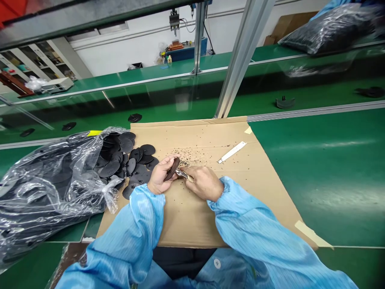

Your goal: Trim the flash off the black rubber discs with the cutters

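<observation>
My left hand (162, 176) is closed on a dark oval plastic disc (172, 168), held tilted on its edge above the cardboard. In my right hand (204, 182) is a pair of nippers (183, 174) with pale handles, the fingers wrapped round them. The metal jaws reach the face of the disc; whether they bite on anything there is too small to tell. Tiny dark scraps (189, 155) lie scattered on the cardboard sheet (252, 176) just beyond both hands. Left of my left hand, a heap of similar black discs (140, 154) spills from a clear plastic bag (66, 176).
A white utility knife (232, 152) lies on the cardboard at right. Tape (313, 233) holds the sheet's right corner to the green bench (331, 160). A metal post (237, 60) rises behind the sheet. On the conveyor beyond are several black parts (134, 117).
</observation>
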Demonstrator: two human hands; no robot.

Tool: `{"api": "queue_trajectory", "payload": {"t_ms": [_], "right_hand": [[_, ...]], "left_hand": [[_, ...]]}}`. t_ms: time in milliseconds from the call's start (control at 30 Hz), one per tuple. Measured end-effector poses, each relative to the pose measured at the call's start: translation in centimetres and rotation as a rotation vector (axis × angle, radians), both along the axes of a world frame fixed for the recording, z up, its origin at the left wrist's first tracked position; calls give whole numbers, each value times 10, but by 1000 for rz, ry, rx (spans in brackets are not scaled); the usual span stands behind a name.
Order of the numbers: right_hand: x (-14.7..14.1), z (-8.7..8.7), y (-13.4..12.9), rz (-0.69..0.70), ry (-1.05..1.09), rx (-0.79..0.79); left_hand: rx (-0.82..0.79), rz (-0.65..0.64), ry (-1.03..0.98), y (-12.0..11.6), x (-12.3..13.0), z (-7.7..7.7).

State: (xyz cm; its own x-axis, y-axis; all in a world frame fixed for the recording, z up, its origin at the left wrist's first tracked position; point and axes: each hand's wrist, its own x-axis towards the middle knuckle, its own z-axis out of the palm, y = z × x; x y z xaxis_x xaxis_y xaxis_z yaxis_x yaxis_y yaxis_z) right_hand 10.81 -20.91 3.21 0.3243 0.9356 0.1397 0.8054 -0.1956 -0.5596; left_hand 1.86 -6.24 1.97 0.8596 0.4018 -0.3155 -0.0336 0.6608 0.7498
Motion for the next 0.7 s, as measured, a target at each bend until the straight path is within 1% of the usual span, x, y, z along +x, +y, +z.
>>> {"api": "queue_trajectory", "payload": {"t_ms": [67, 133, 167, 233, 300, 333, 400, 467, 533, 600, 667, 700], "right_hand": [[1, 0, -1, -5, 174, 70], [3, 1, -1, -66, 421, 147], [4, 2, -1, -111, 580, 178], [8, 4, 0, -172, 964, 216], [14, 6, 0, -168, 1344, 222], [17, 7, -1, -152, 1483, 218], [22, 7, -2, -138, 1631, 218], [24, 7, -4, -143, 1642, 232], [24, 8, -7, -168, 1532, 297], [19, 13, -7, -216, 1285, 396], [12, 23, -3, -245, 927, 453], [8, 30, 2, -235, 734, 450]], "left_hand": [[-19, -22, -36, 1, 0, 1], [-57, -47, -88, 2, -1, 3], [-78, -57, -110, 2, -2, 4], [-112, -66, -138, 3, -3, 6], [-120, -31, -130, 2, -2, 5], [-113, 9, -112, 1, -1, 5], [-83, 125, -79, 0, 3, 2], [-55, 232, -80, -1, 7, -3], [-28, 296, -120, -1, 10, -7], [19, 331, -144, -1, 12, -11], [73, 322, -133, 0, 13, -13], [98, 298, -126, 0, 13, -14]]}}
